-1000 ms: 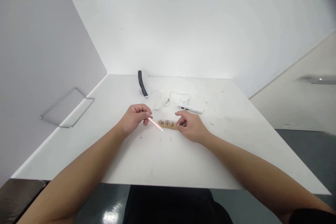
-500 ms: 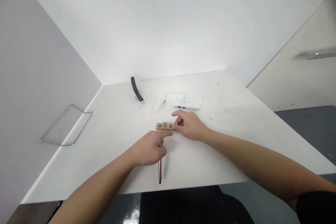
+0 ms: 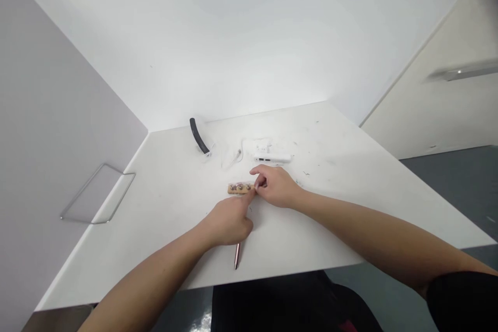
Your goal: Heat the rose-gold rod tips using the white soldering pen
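Observation:
A small wooden strip with three shiny metal balls, like jingle bells (image 3: 234, 189), lies on the white table. My right hand (image 3: 278, 185) comes from the right, its thumb and fingers pinched on the strip's right end and hiding it. From below, my left hand (image 3: 232, 220) reaches up with its index finger stretched to that same end, close to my right fingertips. Its other fingers are curled round a rose-gold, pen-like rod (image 3: 237, 256), whose lower part sticks out toward the table's front edge. The rod's upper part is hidden by the hand.
Behind the hands lie a white box with dark ports (image 3: 273, 157) and a thin white cable (image 3: 238, 154). A black curved tube (image 3: 199, 137) is near the back wall. A metal wire loop (image 3: 101, 222) is at the left edge. Small dark specks mark the tabletop.
My left index finger has moved up and right to the strip's end by my right fingers. The rod has tilted slightly. My right hand keeps its pinch; the view has shifted a little.

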`<state>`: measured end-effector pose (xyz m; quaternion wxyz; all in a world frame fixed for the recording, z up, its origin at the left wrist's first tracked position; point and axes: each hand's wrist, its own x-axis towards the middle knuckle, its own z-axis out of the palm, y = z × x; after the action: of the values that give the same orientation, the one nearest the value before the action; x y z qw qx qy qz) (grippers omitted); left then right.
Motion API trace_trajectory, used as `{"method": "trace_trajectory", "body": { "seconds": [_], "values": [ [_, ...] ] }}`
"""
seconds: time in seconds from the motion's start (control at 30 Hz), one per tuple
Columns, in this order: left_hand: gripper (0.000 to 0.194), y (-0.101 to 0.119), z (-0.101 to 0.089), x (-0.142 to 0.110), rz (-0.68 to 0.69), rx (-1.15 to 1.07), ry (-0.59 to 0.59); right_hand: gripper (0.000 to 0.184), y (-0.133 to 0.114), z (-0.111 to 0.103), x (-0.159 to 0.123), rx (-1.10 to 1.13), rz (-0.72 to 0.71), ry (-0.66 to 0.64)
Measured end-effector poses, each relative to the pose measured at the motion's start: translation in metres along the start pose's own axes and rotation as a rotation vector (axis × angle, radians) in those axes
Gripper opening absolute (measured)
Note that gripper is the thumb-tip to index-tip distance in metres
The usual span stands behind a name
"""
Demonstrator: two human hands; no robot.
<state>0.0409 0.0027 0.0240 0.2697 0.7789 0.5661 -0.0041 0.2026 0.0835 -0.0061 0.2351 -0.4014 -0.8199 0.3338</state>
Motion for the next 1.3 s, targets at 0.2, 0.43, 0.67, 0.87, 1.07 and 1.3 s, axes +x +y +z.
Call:
{"method": "trace_trajectory", "body": {
  "seconds": [0.2, 0.43, 0.67, 0.87, 1.07, 1.3],
  "values": [
    [0.082, 0.003, -0.001, 0.000, 0.000, 0.062, -0.032, 0.039, -0.002, 0.001, 0.003, 0.048, 0.074, 0.015],
    [0.079, -0.001, 0.002, -0.001, 0.007, 0.047, -0.036, 0.041, -0.002, -0.002, 0.008, 0.276, 0.196, -0.005],
    [0.068, -0.008, -0.005, -0.007, 0.025, -0.330, -0.014, 0.033, -0.005, -0.010, 0.009, 0.595, 0.299, 0.034],
    [0.039, -0.023, -0.014, -0.014, -0.080, -0.777, -0.017, 0.026, -0.003, -0.021, 0.008, 0.759, 0.275, 0.148],
    [0.018, -0.044, -0.028, -0.016, -0.056, -1.265, 0.304, 0.019, -0.012, -0.038, -0.002, 0.966, 0.180, 0.249],
    [0.013, -0.031, -0.019, -0.022, 0.035, -1.247, 0.716, 0.017, -0.036, -0.029, -0.028, 1.387, 0.224, 0.228]
  ]
}}
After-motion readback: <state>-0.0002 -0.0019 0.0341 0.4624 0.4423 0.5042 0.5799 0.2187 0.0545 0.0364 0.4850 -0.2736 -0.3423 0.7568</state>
